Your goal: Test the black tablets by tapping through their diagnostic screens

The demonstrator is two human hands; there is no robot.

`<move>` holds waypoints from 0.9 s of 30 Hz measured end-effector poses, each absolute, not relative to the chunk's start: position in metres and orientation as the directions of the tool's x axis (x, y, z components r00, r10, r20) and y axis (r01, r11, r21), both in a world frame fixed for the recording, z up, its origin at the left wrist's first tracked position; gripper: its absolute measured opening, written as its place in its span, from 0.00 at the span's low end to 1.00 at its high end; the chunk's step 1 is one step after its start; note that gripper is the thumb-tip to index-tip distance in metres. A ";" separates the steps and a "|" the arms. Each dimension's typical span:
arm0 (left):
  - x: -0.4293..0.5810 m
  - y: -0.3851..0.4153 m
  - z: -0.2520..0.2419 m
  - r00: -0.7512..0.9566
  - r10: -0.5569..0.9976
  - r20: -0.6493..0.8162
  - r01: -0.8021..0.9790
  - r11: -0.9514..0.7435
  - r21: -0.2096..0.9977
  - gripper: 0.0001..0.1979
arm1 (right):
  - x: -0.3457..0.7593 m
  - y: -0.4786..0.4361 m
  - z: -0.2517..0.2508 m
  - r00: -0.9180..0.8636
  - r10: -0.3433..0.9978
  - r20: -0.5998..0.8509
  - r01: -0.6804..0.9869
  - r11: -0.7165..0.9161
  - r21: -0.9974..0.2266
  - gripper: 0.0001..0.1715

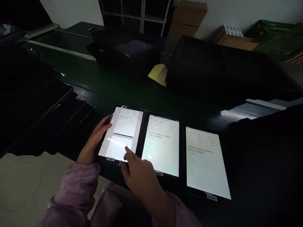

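While the person's left hand (94, 137) curls around the left edge of the leftmost tablet (125, 126), gripping it from the side, the right hand (139, 168) sits over the lower half of that same screen, narrowed to a pointing index finger (127, 151). Its tip meets or nearly meets the glass; the view cannot settle which. Pink quilted sleeves (78, 179) cover both wrists. This tablet lies at the near edge of a dark green conveyor belt (132, 91), its lit screen showing two pale panels. Just to its right stand a middle tablet (162, 145) and a right tablet (204, 160), both lit with forms and lines of green text, and each with a barcode label (211, 197) along its near edge. Left of the hands lies a stack of black slabs (40, 107), with a pale counter (28, 186) nearer still. Beyond, on the belt, sit a black case (125, 47) and a yellow sheet (158, 74), while cardboard boxes (189, 15) stand far off to the right.
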State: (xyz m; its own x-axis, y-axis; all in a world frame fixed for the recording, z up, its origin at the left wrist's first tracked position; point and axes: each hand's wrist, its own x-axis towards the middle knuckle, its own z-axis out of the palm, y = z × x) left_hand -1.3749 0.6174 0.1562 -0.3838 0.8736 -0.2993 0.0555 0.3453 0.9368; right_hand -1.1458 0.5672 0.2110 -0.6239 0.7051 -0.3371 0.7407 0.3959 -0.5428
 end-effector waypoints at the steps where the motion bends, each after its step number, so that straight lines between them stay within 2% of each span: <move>1: -1.374 0.617 0.158 -0.370 0.875 -0.313 0.065 0.360 0.930 0.39 | -1.145 0.565 0.211 -0.631 0.703 -0.329 0.734 0.402 -0.548 0.22; 5: -1.373 0.618 0.161 -0.315 0.894 -0.318 0.133 0.374 0.918 0.47 | -1.140 0.558 0.208 -0.644 0.727 -0.238 0.700 0.435 -0.567 0.18; 10: -1.376 0.619 0.160 -0.278 0.916 -0.290 0.197 0.350 0.916 0.51 | -1.120 0.556 0.202 -0.561 0.818 0.127 0.510 0.462 -0.726 0.10; 14: -1.379 0.621 0.158 -0.291 0.910 -0.295 0.287 0.377 0.880 0.56 | -1.088 0.557 0.199 -0.447 0.841 0.306 0.401 0.494 -0.772 0.05; 16: -1.382 0.621 0.157 -0.284 0.910 -0.303 0.290 0.382 0.878 0.59 | -1.069 0.557 0.195 -0.405 0.838 0.366 0.394 0.521 -0.757 0.03; 20: -1.385 0.622 0.153 -0.243 0.919 -0.310 0.168 0.355 0.920 0.54 | -1.034 0.554 0.183 -0.247 0.835 0.491 0.448 0.548 -0.706 0.05; 27: -1.385 0.622 0.156 -0.275 0.906 -0.323 0.173 0.376 0.910 0.49 | -1.001 0.547 0.166 -0.123 0.830 0.543 0.551 0.513 -0.658 0.10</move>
State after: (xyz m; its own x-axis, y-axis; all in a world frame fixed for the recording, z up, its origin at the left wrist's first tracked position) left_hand -1.3847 0.6216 0.1557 -0.2747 0.9058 -0.3225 0.1729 0.3765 0.9102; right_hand -1.0010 0.5473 0.1663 -0.1234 0.8305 0.5432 0.5511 0.5126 -0.6584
